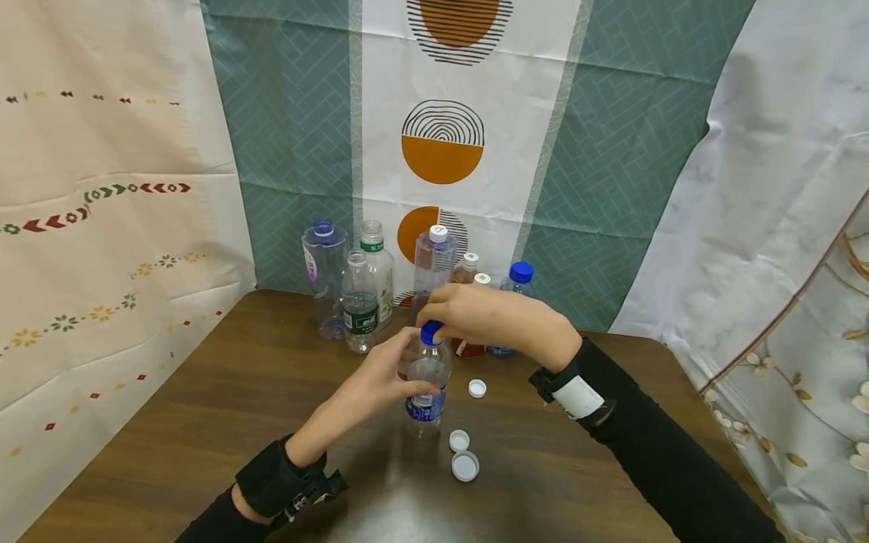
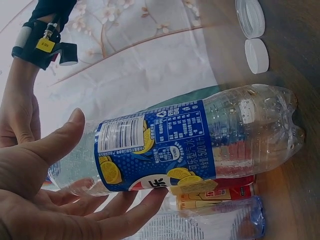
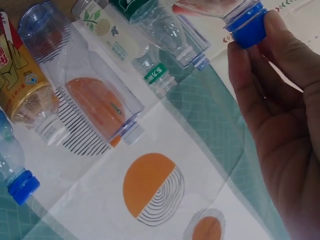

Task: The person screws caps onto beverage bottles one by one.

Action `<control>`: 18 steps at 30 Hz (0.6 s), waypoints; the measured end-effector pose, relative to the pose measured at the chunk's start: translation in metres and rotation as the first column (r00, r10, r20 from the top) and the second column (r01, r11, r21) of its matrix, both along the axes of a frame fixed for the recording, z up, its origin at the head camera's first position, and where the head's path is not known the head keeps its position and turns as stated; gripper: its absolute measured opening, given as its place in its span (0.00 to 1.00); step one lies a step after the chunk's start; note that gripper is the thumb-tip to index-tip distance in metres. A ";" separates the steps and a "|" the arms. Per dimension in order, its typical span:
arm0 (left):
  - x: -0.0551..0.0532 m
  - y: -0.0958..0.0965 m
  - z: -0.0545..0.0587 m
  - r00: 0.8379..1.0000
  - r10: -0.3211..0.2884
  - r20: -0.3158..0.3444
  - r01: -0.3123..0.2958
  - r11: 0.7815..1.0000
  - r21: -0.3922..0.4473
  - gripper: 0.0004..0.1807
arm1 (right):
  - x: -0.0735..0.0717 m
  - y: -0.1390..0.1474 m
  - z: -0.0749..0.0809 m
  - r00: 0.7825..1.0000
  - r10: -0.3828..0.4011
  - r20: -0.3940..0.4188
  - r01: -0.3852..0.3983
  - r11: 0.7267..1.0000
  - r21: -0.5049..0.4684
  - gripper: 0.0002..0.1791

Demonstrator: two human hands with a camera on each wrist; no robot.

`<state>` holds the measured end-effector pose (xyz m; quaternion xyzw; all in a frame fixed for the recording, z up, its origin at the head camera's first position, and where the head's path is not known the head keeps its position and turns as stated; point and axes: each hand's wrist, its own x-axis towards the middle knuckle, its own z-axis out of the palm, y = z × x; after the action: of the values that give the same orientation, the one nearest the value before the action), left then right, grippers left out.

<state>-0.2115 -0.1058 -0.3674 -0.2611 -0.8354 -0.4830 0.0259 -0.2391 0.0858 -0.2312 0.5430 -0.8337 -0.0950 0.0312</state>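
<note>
An upright clear plastic bottle (image 1: pixel 425 406) with a blue label stands on the wooden table in front of me. My left hand (image 1: pixel 376 377) holds it from the left, thumb on one side and fingers on the other. In the left wrist view the label of the bottle (image 2: pixel 155 145) shows yellow lemon slices and a barcode. My right hand (image 1: pixel 498 313) reaches over from the right and pinches the blue cap (image 1: pixel 431 332) at the bottle's mouth. The right wrist view shows thumb and fingertips on the sides of the cap (image 3: pixel 250 30), which sits at the neck.
Three white caps lie right of the bottle, one (image 1: pixel 477 388) apart from a touching pair, the larger cap (image 1: pixel 465 466) nearest me. Behind stand several bottles: a blue-necked clear one (image 1: pixel 326 279), a green-labelled one (image 1: pixel 360 313), and a blue-capped one (image 1: pixel 520 274). Patterned cloth (image 1: pixel 292 151) hangs behind.
</note>
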 end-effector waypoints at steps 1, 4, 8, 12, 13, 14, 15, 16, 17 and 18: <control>0.000 0.000 0.000 1.000 0.001 -0.002 -0.001 1.000 0.003 0.39 | 0.001 -0.001 0.000 1.000 -0.010 -0.002 0.010 1.000 0.006 0.17; 0.000 0.001 -0.001 1.000 0.003 -0.007 -0.003 1.000 0.013 0.39 | 0.003 -0.003 0.001 0.999 -0.041 0.006 0.041 0.999 0.015 0.17; 0.000 0.000 -0.003 1.000 -0.001 -0.025 0.001 1.000 0.021 0.40 | 0.007 -0.006 0.001 0.997 -0.076 0.023 0.076 0.997 0.009 0.17; 0.000 0.000 -0.004 0.999 -0.004 -0.053 0.005 1.000 0.022 0.40 | 0.010 -0.009 -0.001 0.996 -0.091 0.006 0.090 0.996 0.003 0.17; 0.001 0.000 -0.003 0.998 -0.003 -0.061 0.004 1.000 0.019 0.40 | 0.010 -0.009 -0.001 0.996 -0.089 -0.006 0.089 0.996 0.001 0.17; 0.001 0.000 -0.003 0.998 0.000 -0.069 0.001 1.000 0.016 0.40 | 0.011 -0.009 -0.002 0.996 -0.086 -0.021 0.086 0.996 0.000 0.16; 0.001 0.001 -0.003 0.997 0.002 -0.074 -0.001 1.000 0.011 0.40 | 0.011 -0.010 -0.002 0.996 -0.085 -0.032 0.085 0.996 -0.002 0.16; 0.001 0.000 -0.002 0.997 0.004 -0.080 -0.004 1.000 0.006 0.40 | 0.011 -0.010 -0.002 0.996 -0.082 -0.043 0.082 0.997 -0.006 0.16; 0.001 0.000 -0.002 0.996 0.005 -0.084 -0.005 1.000 0.002 0.40 | 0.011 -0.010 -0.003 0.995 -0.083 -0.048 0.083 0.997 -0.012 0.16; 0.002 0.000 -0.001 0.996 0.005 -0.084 -0.005 1.000 -0.003 0.40 | 0.011 -0.010 -0.003 0.995 -0.089 -0.045 0.088 0.996 -0.022 0.16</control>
<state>-0.2099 -0.1056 -0.3684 -0.2790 -0.8350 -0.4703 0.0617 -0.2276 0.0756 -0.2343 0.5030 -0.8569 -0.1003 0.0516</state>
